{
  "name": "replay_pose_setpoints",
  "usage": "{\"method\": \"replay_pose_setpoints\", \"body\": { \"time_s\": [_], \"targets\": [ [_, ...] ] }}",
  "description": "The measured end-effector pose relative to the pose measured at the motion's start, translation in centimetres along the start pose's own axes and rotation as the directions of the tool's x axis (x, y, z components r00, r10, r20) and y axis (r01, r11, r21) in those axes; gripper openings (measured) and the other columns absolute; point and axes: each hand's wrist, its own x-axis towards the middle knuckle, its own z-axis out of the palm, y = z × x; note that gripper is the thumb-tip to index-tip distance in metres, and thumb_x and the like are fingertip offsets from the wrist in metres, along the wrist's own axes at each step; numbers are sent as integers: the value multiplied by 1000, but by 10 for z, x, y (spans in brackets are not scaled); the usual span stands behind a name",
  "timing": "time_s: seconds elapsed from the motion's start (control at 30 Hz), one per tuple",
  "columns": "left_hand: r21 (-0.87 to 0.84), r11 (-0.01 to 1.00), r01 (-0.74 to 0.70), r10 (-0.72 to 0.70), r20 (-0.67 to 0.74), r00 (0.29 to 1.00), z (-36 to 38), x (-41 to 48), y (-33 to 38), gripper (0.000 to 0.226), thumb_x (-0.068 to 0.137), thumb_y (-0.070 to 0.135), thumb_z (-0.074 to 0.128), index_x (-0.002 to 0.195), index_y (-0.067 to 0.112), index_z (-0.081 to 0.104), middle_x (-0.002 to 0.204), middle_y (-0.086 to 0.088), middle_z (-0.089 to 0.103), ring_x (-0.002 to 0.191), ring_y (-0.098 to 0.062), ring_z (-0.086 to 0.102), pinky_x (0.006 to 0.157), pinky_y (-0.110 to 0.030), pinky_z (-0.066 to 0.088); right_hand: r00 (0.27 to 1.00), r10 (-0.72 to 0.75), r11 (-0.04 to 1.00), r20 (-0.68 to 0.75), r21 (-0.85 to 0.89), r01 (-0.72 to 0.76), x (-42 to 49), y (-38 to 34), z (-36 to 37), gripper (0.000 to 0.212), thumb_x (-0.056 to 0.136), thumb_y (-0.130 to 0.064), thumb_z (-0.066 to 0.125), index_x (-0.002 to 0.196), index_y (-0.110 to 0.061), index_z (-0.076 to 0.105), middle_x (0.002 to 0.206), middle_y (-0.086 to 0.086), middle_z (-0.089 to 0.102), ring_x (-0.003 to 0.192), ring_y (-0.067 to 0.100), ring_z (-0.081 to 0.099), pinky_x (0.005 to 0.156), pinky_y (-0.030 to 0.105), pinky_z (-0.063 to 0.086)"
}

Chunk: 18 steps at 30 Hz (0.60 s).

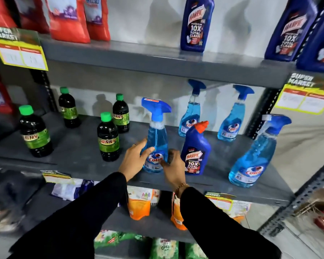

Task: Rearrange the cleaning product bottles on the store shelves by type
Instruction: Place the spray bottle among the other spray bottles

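Two hands close in on one blue spray bottle at the near edge of the middle shelf. Left hand is on the bottle's left flank, fingers spread and curling around the body, thumb across the label; it looks like a light touch more than a firm clamp. Right hand sits on the right flank, its fingers bent and blurred, so I can't tell if they have closed on the plastic or hang just beside it. The bottle stands upright between both palms, base on the shelf.

To do this well, I'd say take the grip low on the waist, not on the trigger head, lift straight up, and mind the dark blue Harpic bottle standing just to the right, close enough to knock over.

Farther right stands another spray bottle, and at the far side of the shelf two more. That right-hand cluster looks like where this one belongs. Left of the hands, four green-capped dark bottles keep to their own group, well apart. Up on the top shelf, more Harpic bottles, which is likely where the stray Harpic should go.
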Motion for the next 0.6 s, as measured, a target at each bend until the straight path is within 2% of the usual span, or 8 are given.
{"method": "replay_pose_setpoints", "body": {
  "time_s": [0.07, 0.13, 0.27, 0.33, 0.43, 0.5, 0.57, 0.6],
  "targets": [
    [13, 1000, 25, -25, -35, 999, 5, 8, -8, 47, 92, 30, 52, 135, 12, 42, 141, -11, 46, 121, -7, 36, 80, 14, 9, 1000, 2, 1000, 16, -8, -1, 10, 2, 3, 32, 82, -9, 67, 109, -3, 50, 113, 18, 67, 103, 31, 63, 85, 34, 49],
    [25, 999, 46, -44, -66, 997, 8, 14, -13, 49, 92, 33, 52, 135, 11, 41, 140, -13, 46, 126, -14, 39, 86, 10, 9, 1000, -1, 1000, 25, -12, 1, 16, 4, 4, 34, 83, -10, 66, 111, -3, 49, 115, 18, 66, 105, 30, 63, 88, 36, 50],
    [-1, 999, 52, -52, -80, 995, 16, 11, -16, 52, 91, 42, 48, 135, 16, 40, 137, -9, 51, 124, -22, 48, 100, -26, 35, 999, -41, 998, 12, -47, 41, 15, 6, 5, 32, 84, -9, 65, 112, -2, 51, 114, 19, 65, 104, 31, 63, 88, 33, 48],
    [-19, 999, 31, -34, -160, 986, 20, 2, -13, 54, 89, 47, 46, 134, 17, 41, 133, -10, 54, 120, -25, 50, 99, -34, 39, 973, -202, 973, -116, -141, 185, 7, 7, 2, 26, 81, -3, 64, 106, -1, 56, 107, 21, 61, 96, 34, 61, 85, 40, 50],
    [131, 989, -66, 117, -440, 890, 30, -8, -3, 45, 91, 39, 49, 123, 7, 45, 124, -23, 52, 118, -29, 44, 97, -32, 35, 831, -420, 890, -365, -344, 299, -3, 21, -14, 29, 76, -7, 65, 102, -6, 53, 107, 22, 56, 101, 30, 47, 91, 37, 38],
    [183, 949, -258, 315, -457, 832, 40, -12, 9, 36, 90, 34, 47, 112, 6, 45, 114, -23, 52, 109, -27, 44, 95, -32, 36, 805, -356, 919, -474, -332, 212, -4, 35, -28, 52, 73, -15, 72, 116, -5, 45, 122, 26, 47, 113, 31, 35, 98, 33, 24],
    [69, 909, -412, 414, -278, 867, 58, -9, 27, 33, 90, 32, 46, 115, 11, 43, 118, -15, 50, 108, -19, 47, 95, -27, 40, 849, -143, 981, -509, -184, 55, 1, 49, -43, 75, 67, -12, 79, 129, 0, 38, 134, 27, 38, 123, 36, 32, 106, 37, 21],
    [-44, 917, -396, 384, -167, 908, 68, -6, 37, 37, 91, 31, 47, 123, 14, 40, 125, -12, 49, 112, -16, 48, 96, -28, 42, 882, -51, 997, -469, -80, 15, 5, 54, -50, 77, 65, -6, 80, 129, -1, 37, 135, 25, 40, 125, 38, 36, 108, 41, 26]
  ]
}}
